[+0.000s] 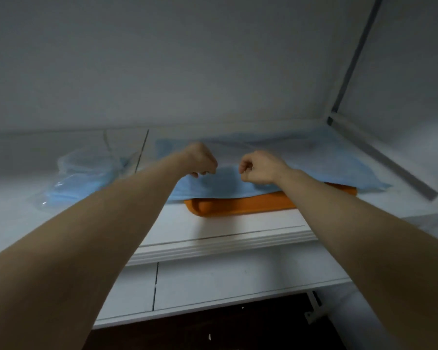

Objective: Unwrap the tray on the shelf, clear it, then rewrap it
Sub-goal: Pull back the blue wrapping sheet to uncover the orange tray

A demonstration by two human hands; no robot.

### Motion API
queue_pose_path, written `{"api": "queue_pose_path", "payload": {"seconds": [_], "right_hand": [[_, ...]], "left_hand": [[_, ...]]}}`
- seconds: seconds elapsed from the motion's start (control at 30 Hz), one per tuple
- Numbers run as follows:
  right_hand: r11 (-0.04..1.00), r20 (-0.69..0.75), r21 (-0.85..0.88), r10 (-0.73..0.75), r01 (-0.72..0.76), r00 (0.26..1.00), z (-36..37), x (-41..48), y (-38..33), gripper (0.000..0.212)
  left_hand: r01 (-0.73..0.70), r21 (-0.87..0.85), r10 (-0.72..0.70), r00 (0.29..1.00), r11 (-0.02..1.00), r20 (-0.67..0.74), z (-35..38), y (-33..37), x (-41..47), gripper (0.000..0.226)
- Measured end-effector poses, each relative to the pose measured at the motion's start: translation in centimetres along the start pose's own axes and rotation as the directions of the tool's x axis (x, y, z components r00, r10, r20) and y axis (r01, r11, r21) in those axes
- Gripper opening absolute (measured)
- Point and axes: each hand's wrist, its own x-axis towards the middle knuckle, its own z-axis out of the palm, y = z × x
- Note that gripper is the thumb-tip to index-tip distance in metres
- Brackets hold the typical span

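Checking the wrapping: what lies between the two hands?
In the head view, only the blue sheet over the orange tray lies between the left hand and right hand.

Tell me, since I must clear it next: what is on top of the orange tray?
A blue sheet drapes over the orange tray, leaving only its front rim bare. The left hand and right hand pinch the sheet. Anything inside the tray is hidden beneath it.

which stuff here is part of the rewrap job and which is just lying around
Job: orange plastic tray, light blue wrap sheet over it, left hand and right hand pinching its edge, white shelf.
Lying about: crumpled clear plastic bag at left, white bracket below.
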Motion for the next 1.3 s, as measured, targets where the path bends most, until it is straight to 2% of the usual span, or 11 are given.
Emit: {"api": "queue_pose_path", "payload": {"seconds": [0.3, 0.4, 0.5, 0.6, 0.67, 0.77, 0.87, 0.93, 1.07, 1.2, 1.3], "right_hand": [[0.979, -0.003, -0.108, 0.175, -0.174, 0.985, -2.5, -3.5, 9.3, 0.061], [0.957, -0.035, -0.145, 0.248, -0.251, 0.968, -3.1, -4.3, 12.0, 0.054], [0.937, -0.057, -0.165, 0.302, -0.308, 0.951, -3.6, -4.4, 13.9, 0.030], [0.950, -0.086, -0.113, 0.283, -0.292, 0.955, -4.0, -4.1, 14.6, 0.025], [0.958, -0.108, -0.077, 0.268, -0.277, 0.957, -4.2, -4.1, 15.1, 0.027], [0.947, -0.093, -0.153, 0.272, -0.284, 0.958, -5.3, -5.0, 16.4, 0.044], [0.908, -0.077, -0.286, 0.298, -0.308, 0.951, -6.9, -6.1, 18.0, 0.046], [0.880, -0.123, -0.285, 0.360, -0.380, 0.925, -7.6, -6.5, 19.1, 0.033], [0.830, -0.242, 0.051, 0.550, -0.555, 0.799, -8.9, -5.9, 20.9, 0.025], [0.771, -0.236, 0.342, 0.623, -0.537, 0.745, -9.7, -4.6, 22.5, 0.027], [0.707, -0.158, 0.503, 0.640, -0.497, 0.752, -9.7, -3.8, 22.9, 0.025]], "left_hand": [[-0.334, 0.246, 0.325, 0.942, 0.910, 0.078, 6.1, 8.7, 3.2, 0.057], [-0.393, 0.276, 0.367, 0.919, 0.877, 0.142, 7.7, 10.8, 4.0, 0.066], [-0.430, 0.294, 0.390, 0.902, 0.854, 0.187, 9.1, 12.3, 4.7, 0.068], [-0.434, 0.264, 0.389, 0.898, 0.862, 0.206, 10.1, 13.5, 5.4, 0.060], [-0.443, 0.273, 0.399, 0.894, 0.854, 0.202, 10.4, 14.4, 5.8, 0.039], [-0.426, 0.280, 0.394, 0.904, 0.860, 0.165, 10.1, 15.2, 6.4, 0.015], [-0.381, 0.292, 0.360, 0.925, 0.878, 0.123, 9.6, 15.3, 7.5, 0.013], [-0.353, 0.313, 0.334, 0.936, 0.882, 0.114, 9.4, 15.5, 8.3, 0.014], [-0.295, 0.346, 0.258, 0.954, 0.891, 0.151, 9.5, 15.9, 9.0, 0.021], [-0.239, 0.296, 0.179, 0.960, 0.925, 0.216, 10.1, 16.8, 9.0, 0.006], [-0.288, 0.090, 0.261, 0.937, 0.954, 0.230, 11.2, 18.5, 9.4, 0.050]]}}
